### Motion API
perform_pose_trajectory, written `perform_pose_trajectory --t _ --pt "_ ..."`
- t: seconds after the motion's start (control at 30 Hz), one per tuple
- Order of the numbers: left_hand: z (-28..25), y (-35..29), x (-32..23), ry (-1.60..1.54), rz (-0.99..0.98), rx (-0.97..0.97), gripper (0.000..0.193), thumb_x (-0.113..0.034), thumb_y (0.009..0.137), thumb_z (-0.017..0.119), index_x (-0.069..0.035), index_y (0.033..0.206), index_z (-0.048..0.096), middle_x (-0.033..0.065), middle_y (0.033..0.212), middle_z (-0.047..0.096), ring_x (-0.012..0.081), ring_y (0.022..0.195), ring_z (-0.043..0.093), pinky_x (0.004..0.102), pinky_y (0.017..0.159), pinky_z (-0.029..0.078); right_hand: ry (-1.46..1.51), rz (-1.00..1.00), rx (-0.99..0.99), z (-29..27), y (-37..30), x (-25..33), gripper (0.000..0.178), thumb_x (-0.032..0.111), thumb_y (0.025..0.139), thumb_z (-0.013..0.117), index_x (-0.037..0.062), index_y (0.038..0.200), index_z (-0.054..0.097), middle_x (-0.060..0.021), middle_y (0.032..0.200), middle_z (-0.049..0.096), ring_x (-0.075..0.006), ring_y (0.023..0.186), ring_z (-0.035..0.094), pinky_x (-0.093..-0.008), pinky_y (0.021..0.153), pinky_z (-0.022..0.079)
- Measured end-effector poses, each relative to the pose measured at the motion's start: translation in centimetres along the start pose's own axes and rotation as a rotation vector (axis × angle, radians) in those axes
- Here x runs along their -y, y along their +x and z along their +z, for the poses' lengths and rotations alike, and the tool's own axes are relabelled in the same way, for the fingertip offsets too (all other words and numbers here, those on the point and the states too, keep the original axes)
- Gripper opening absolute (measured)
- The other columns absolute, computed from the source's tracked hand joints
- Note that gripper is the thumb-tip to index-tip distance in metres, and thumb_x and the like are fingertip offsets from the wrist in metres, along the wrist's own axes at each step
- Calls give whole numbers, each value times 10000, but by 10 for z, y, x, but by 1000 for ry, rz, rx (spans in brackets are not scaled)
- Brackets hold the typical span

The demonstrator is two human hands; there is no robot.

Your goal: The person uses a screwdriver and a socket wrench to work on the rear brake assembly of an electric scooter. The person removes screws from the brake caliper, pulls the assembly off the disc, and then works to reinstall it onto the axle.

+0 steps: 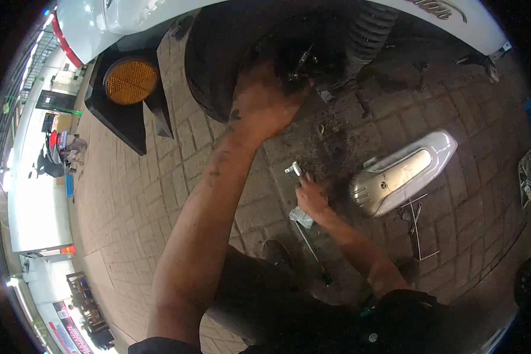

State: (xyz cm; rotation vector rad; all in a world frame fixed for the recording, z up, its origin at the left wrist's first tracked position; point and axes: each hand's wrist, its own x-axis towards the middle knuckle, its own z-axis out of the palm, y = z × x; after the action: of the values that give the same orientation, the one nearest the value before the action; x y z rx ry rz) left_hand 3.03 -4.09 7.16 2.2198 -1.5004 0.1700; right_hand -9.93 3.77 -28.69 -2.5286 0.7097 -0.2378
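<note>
My left hand [266, 99] reaches up against the dark wheel hub [312, 65] of a scooter, beside the black tire [209, 65]. Its fingers are lost in shadow and behind the hand, so their grip does not show. Lower down, close above the paving, my right hand [314, 197] is closed around a ratchet wrench [295, 169], its shiny head pointing up and left. Just below that hand lies a small clear plastic bag [301, 218]. A long thin rod tool [307, 243] with a dark end extends from it toward my knees.
A white and silver cover [404, 174] lies on the paving at right, with thin bent metal rods [418, 233] beside it. A tool tray [526, 179] sits at the far right. The mudguard's orange reflector [131, 81] hangs at left. A coil spring [371, 32] and white bodywork [141, 15] are overhead.
</note>
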Motion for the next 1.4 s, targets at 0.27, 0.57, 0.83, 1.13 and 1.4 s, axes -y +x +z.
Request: perform_pose_trajectory --t 0.27,0.57,0.83,1.13,1.4 --pt "-2 1 11 1 -4 107 686 -560 820 636 -43 1261 547 213 1226 577 377 1146 553 439 983 435 -129 -169 70 -31 -12 12 212 169 808 571 48 927 699 -142 1145 608 -339 1168 493 -556 943 414" --pt "-2 -6 7 6 43 -49 566 -363 788 691 -23 1212 532 230 1112 615 399 1036 592 446 921 481 271 172 31 -52 12 18 213 164 879 541 10 930 680 -150 1043 630 -301 989 578 -420 841 481" --pt "-12 6 -29 -186 206 -21 348 -169 753 693 -52 1069 604 198 987 651 384 948 631 460 829 511 2145 668 -57 -157 64 4 292 187 954 429 -2 1142 549 -121 974 630 -257 865 589 -382 814 475" --pt "0 -25 -19 -6 106 501 330 -264 778 706 -54 1028 655 168 941 676 345 915 652 421 817 516 2414 382 -207 -231 60 31 301 204 964 417 7 1156 539 -92 1014 609 -193 895 562 -347 862 443" --pt "19 -24 -10 -169 98 500 374 -293 720 750 -10 944 649 155 882 686 315 885 667 413 796 522 2171 578 -457 -259 50 47 256 208 959 503 33 1133 571 -60 985 610 -164 906 561 -308 780 460"
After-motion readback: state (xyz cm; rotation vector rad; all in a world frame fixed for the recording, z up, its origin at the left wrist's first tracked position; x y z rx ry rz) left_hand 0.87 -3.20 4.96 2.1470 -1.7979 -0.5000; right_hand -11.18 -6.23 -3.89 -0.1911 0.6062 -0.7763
